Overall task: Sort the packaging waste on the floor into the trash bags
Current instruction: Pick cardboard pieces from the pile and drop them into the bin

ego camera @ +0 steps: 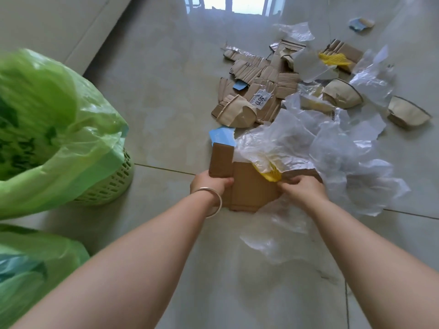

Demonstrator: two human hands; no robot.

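A flattened brown cardboard piece (251,188) lies on the tiled floor in front of me. My left hand (211,182), with a silver bangle on the wrist, grips its left edge below an upright flap. My right hand (301,187) pinches its right edge, where clear plastic film (308,148) and a scrap of yellow foam net (269,174) lie over it. Two green trash bags stand at the left: one (54,129) lining a green basket, another (31,267) at the bottom left corner.
Farther back lies a heap of torn cardboard (259,89), crushed paper bowls (408,113), blue paper scraps (223,136) and more clear plastic (370,79). The green basket (111,184) stands close to my left arm. Bare tiles stretch between the bags and the waste.
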